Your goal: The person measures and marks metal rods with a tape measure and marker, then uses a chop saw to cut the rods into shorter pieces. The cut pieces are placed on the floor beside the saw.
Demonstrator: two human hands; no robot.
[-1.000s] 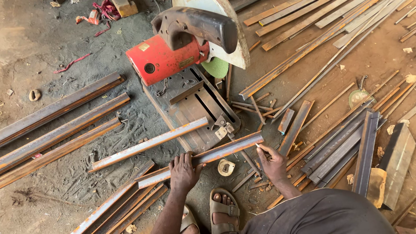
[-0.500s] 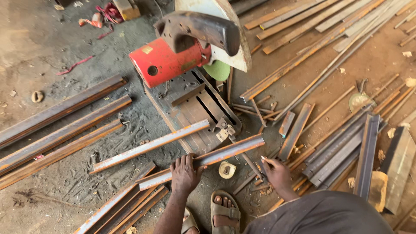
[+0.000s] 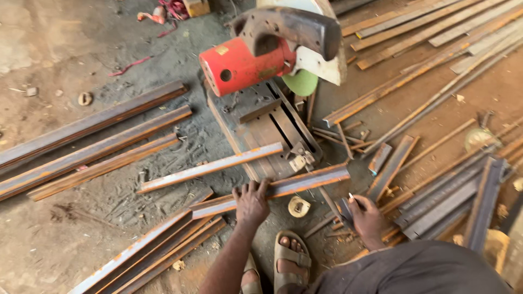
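Note:
My left hand (image 3: 251,202) presses down on a rusty angle-iron bar (image 3: 310,181) that lies across the floor in front of the chop saw (image 3: 267,54). My right hand (image 3: 366,215) hovers low to the right of that bar and pinches a small white piece, maybe chalk, between its fingers. A second angle-iron bar (image 3: 210,167) rests across the saw's base plate (image 3: 261,128). The saw has a red motor, a black handle and a white blade guard, raised.
Long rusty bars (image 3: 92,141) lie at the left, more bars (image 3: 158,245) at the lower left, and a heap of steel strips (image 3: 436,190) at the right. A small tape roll (image 3: 298,206) sits by my sandalled foot (image 3: 291,260).
My right hand has drawn back from the bar's right end and down toward my knee. The left hand stays on the bar. The view has shifted a little.

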